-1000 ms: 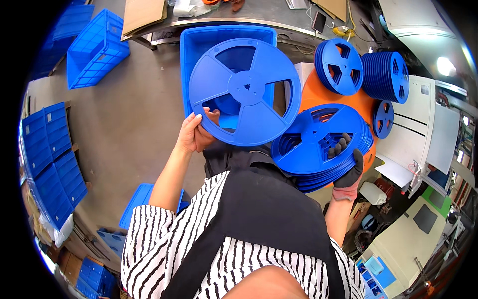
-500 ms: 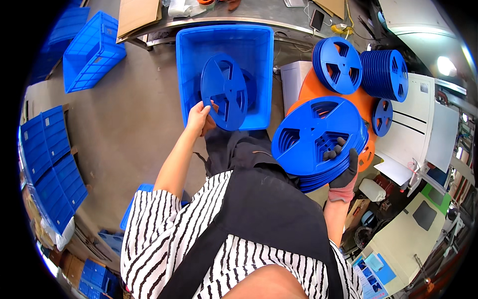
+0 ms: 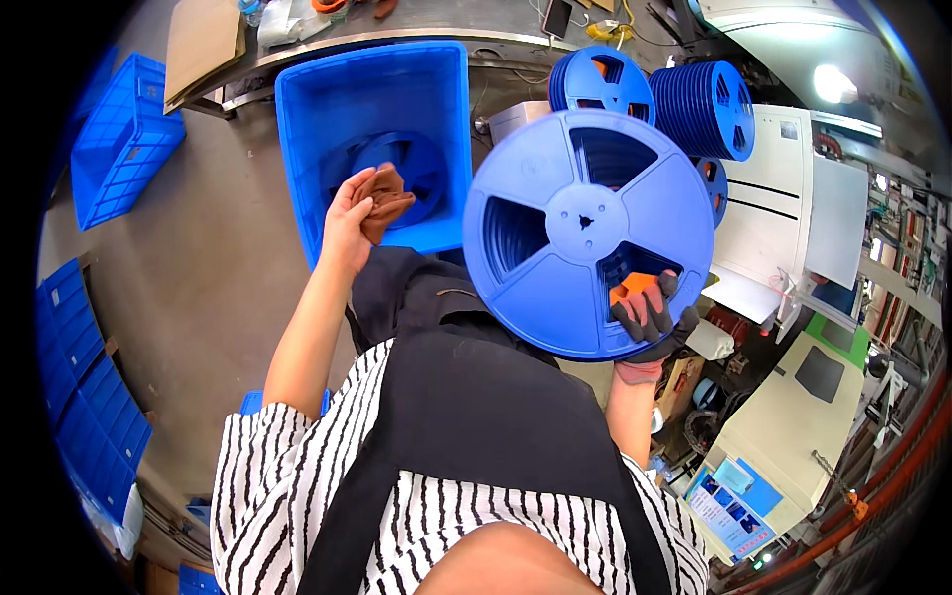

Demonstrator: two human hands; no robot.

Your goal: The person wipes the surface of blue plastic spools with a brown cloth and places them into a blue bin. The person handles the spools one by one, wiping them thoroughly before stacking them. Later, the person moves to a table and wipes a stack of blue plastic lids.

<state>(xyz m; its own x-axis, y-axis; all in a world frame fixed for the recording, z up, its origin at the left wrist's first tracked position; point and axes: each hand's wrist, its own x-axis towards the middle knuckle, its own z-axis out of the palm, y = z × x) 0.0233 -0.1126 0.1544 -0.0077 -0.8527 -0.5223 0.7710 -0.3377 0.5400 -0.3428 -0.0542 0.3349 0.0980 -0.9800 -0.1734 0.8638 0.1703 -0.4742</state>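
My left hand point(image 3: 346, 230), bare, is closed on a folded brown cloth point(image 3: 385, 204) just in front of the open blue bin point(image 3: 297, 149). Inside the bin lie blue plastic reels point(image 3: 433, 171), partly hidden by the hand and cloth. My right hand point(image 3: 656, 322) wears a grey and pink glove and grips a stack of blue reels point(image 3: 560, 213) at its lower right. Its fingers reach through a window of the front reel, which faces up toward me and hides most of the stack.
More stacked blue reels point(image 3: 607, 81) and a longer row of reels point(image 3: 699, 107) stand at the right. A metal workbench point(image 3: 397, 25) runs behind the bin, with cardboard point(image 3: 203, 45) at its left. Empty blue crates point(image 3: 129, 149) stand far left. A pale machine cabinet point(image 3: 759, 188) is at the right.
The reel my left hand was holding over the bin is out of that hand, which shows the brown cloth. The right-hand stack has come up and turned its face toward me. The whole view has shifted.
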